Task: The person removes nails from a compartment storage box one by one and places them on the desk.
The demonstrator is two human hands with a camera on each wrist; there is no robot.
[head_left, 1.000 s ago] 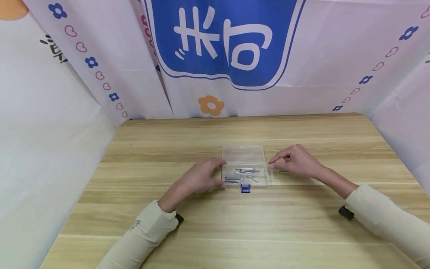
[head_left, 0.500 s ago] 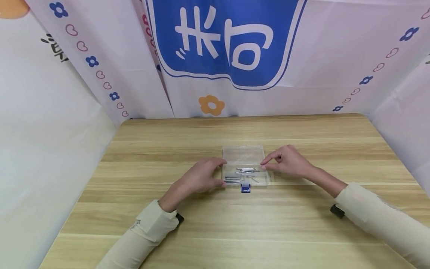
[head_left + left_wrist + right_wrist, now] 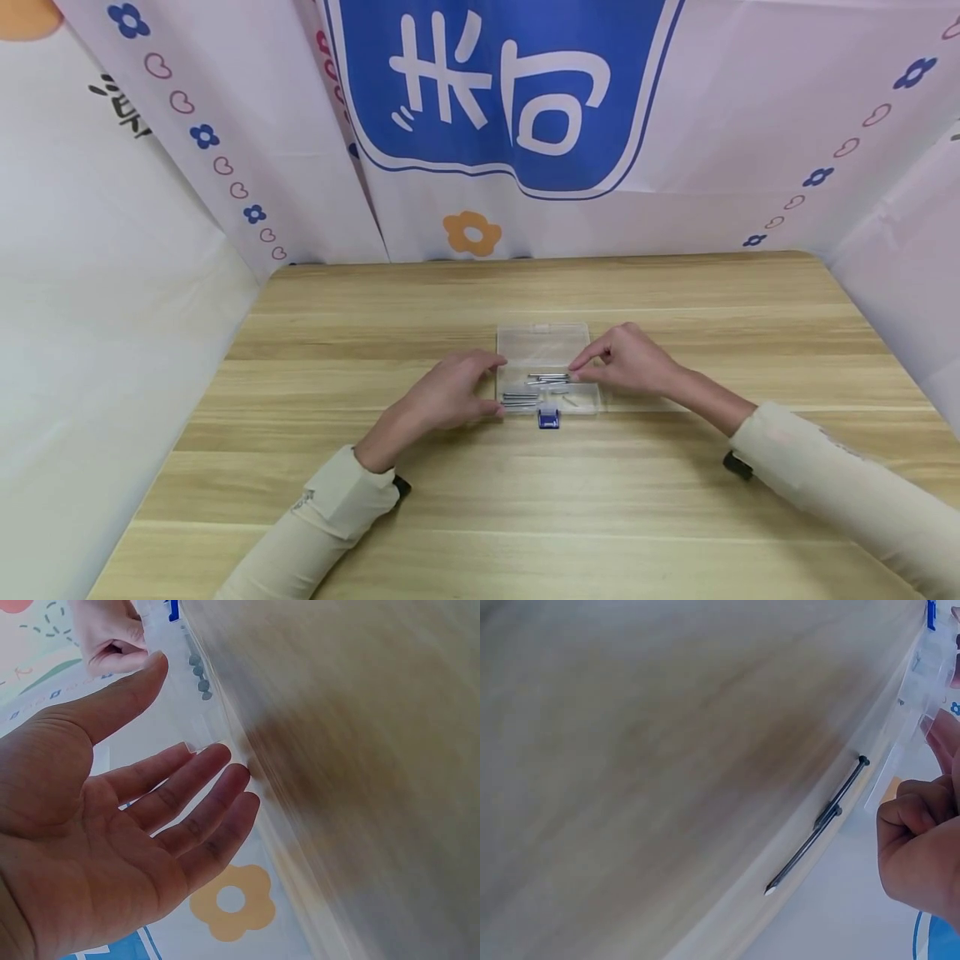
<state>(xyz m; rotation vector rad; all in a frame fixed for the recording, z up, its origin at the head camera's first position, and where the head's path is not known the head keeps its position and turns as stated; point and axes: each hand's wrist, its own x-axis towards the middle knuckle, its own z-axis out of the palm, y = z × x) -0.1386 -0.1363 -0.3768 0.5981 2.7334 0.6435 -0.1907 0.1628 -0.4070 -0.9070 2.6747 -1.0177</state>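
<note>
A clear plastic box [image 3: 540,343] lies on the table with its lid folded back. Silver nails [image 3: 549,379] rest in its back compartment, and more nails [image 3: 520,399] lie in the front left one. At the box's left side is my left hand [image 3: 450,387], its thumb and fingertips touching the edge; its fingers look relaxed in the left wrist view. My right hand [image 3: 633,358] is over the box's right part, thumb and forefinger pinching a nail at the back compartment; the fingers mostly hide it. Fingers curl inward in the right wrist view.
Two dark nails [image 3: 806,847] lie on the table in the right wrist view. A blue latch [image 3: 549,419] juts from the box's front. Behind the wooden table [image 3: 480,500] hangs a printed cloth [image 3: 675,225].
My right hand has moved left, from beside the box to above its back compartment. The left hand and the box have stayed in place.
</note>
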